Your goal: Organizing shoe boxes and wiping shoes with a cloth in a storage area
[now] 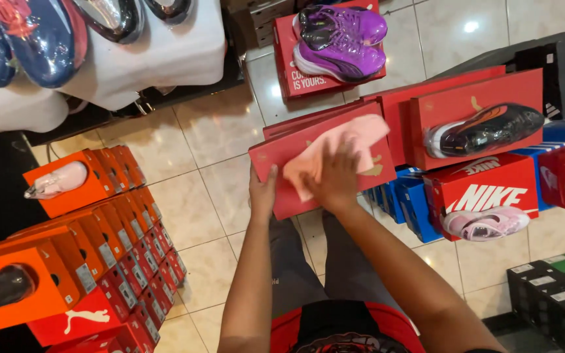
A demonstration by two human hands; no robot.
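Observation:
A red shoe box (282, 153) lies tilted on top of a stack in front of me. My left hand (262, 191) grips its near left edge. My right hand (335, 175) presses flat on a pale pink cloth (348, 140) that lies across the lid of the box.
Red boxes (465, 98) to the right carry a wrapped black shoe (488, 127) and a pink shoe (485, 223). A purple pair (338, 39) sits on a red box behind. Orange and red boxes (93, 248) stack at left, black boxes (554, 294) at lower right. The floor is beige tile (204, 196).

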